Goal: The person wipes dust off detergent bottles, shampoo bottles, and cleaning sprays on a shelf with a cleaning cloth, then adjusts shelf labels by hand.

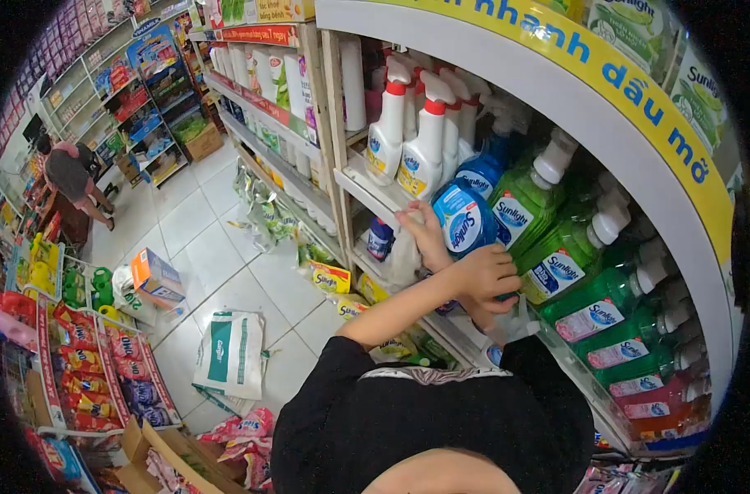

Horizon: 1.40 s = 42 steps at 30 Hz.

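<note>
My forearms cross in front of the shelf, the left one on top. A blue Sunlight pump bottle [462, 216] leans sideways at the shelf edge, its label turned. My left hand [486, 278] is closed against its lower right side, with fingers curled; the exact grip is partly hidden. Reaching from beneath, my right hand [425, 237] lies along the bottle's left side, its fingers bent over a white cloth [403, 258]. White spray bottles [422, 148] with red collars stand just behind. To the right are green Sunlight bottles [517, 210].
A small dark-blue container [380, 239] sits on the lower shelf by the cloth. Packets [330, 277] line the shelf foot. On the tiled floor lie a white-and-green bag [229, 354] and an orange-and-blue box [157, 278]. A person [70, 177] stands in the far aisle.
</note>
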Available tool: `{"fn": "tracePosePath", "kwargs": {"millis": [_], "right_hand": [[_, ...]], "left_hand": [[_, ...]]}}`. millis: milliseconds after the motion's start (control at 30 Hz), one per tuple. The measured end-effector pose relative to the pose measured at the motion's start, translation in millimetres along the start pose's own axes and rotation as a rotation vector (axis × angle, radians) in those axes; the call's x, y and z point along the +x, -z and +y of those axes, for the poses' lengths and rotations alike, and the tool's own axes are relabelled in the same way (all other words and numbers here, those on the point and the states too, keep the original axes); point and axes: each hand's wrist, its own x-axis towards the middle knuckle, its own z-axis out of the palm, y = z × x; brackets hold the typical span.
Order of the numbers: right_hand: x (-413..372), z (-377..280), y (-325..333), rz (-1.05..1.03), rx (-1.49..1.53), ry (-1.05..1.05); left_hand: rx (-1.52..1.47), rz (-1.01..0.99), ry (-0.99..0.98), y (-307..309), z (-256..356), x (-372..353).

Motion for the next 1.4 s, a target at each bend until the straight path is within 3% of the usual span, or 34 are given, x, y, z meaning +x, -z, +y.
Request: {"fn": "tracePosePath", "kwargs": {"millis": [100,267,333,367,400,467,500,567,633,700,767,833,867,933,967,1000,1067,1133,1200,1267,1300,1333,1400], "right_hand": [[6,18,0,-0.127,-0.391,0.412],[-11,32,2,-0.238,-0.587,0.344],[-12,27,-2,-0.429,-0.623,0.106],[-15,42,1,-0.476,-0.652,0.23],[-16,41,-1,-0.435,-0.654,0.209],[-19,33,-3,-0.476,-0.688,0.158],[-20,26,-4,-0.502,-0.71,0.152],[-24,10,-7,-0.561,-0.761,0.149],[-27,-7,-10,-0.626,-0.791,0.113],[-30,-22,-12,-0.692,-0.804,0.073],[-33,-32,-14,-0.764,-0.834,0.058],[-37,-36,-13,-0.693,-0.777,-0.019],[-40,-36,-12,-0.646,-0.724,-0.094],[-54,-26,-4,-0.6,-0.723,-0.151],[-63,-13,4,-0.587,-0.73,-0.137],[-73,-1,13,-0.577,-0.741,-0.122],[-95,14,27,-0.521,-0.603,-0.141],[-113,15,41,-0.293,-0.568,-0.182],[-130,16,56,-0.198,-0.659,-0.163],[-150,33,77,-0.046,-0.58,-0.136],[-161,39,85,-0.059,-0.603,-0.148],[-172,44,92,0.061,-0.594,-0.182],[-196,54,103,0.277,-0.571,-0.296]], "left_hand": [[-0.115,-0.113,0.047,8,1,-1],[-0.345,-0.333,-0.034,27,-3,3],[-0.315,-0.551,0.031,27,-7,0],[-0.309,-0.629,0.06,25,-10,-5],[-0.353,-0.625,0.049,26,-14,-6],[-0.427,-0.535,0.241,35,-22,-12],[-0.455,-0.542,0.219,46,-23,-11],[-0.29,-0.206,0.157,76,-31,-7],[-0.266,-0.13,0.206,96,-35,-14],[-0.066,0.158,0.278,111,-38,-15],[-0.32,0.517,0.376,110,-56,-17],[-0.366,0.842,0.282,104,-71,1],[-0.292,0.724,0.259,107,-76,4],[-0.12,0.713,0.396,95,-83,0],[-0.279,0.847,0.512,86,-81,4],[-0.12,0.845,0.495,81,-87,1],[-0.097,0.827,0.566,71,-90,1],[-0.183,0.792,0.571,59,-92,-1],[-0.261,0.799,0.56,43,-100,4],[-0.135,0.6,0.734,35,-110,1],[-0.152,0.611,0.767,27,-118,-3],[-0.143,0.636,0.774,26,-119,-4],[-0.049,0.473,0.918,25,-122,-3]]}}
